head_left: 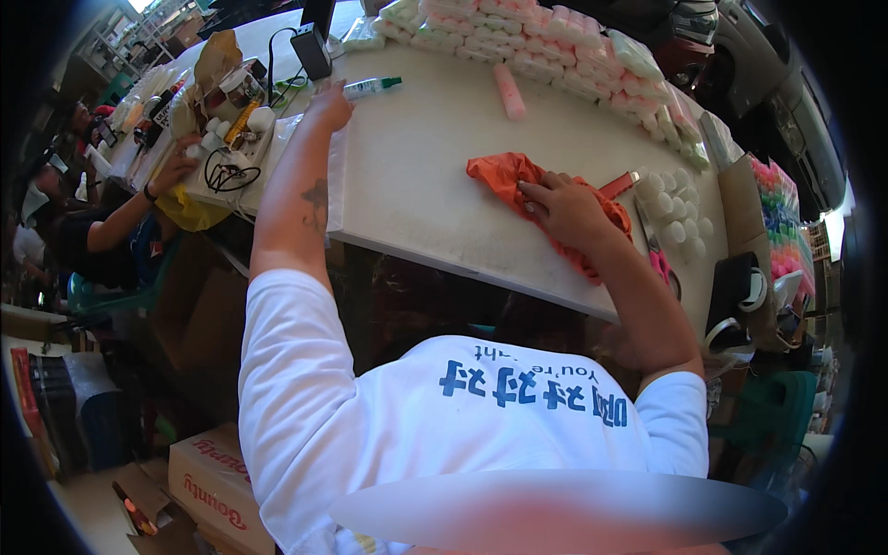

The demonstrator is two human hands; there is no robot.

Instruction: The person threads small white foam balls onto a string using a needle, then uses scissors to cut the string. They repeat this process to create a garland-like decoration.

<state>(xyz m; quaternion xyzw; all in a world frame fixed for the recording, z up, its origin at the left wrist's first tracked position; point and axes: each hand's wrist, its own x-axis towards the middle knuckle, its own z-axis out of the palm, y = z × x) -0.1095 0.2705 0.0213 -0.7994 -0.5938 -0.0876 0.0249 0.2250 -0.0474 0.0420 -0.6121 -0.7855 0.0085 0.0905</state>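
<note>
Orange cloth (499, 178) sits bunched under our right hand (569, 211), fingers curled over it; can't tell if pinched. Left hand (330, 107) meets green-capped tube (372, 87), grip hidden. Cloth not yet set aside; bagged packs (546, 44) already stacked, one pink roll (509, 92) loose.

This looks like a workshop, with bagged goods (564, 42) and cartons (217, 495).

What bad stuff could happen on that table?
The scissors lie close beside the right arm, so a bump might push them toward the table's near edge.
The white containers are crowded near the orange cloth under the right hand; a wide sweep could knock some over.
The green-tipped tube by the left hand looks round, so it may roll.
</note>
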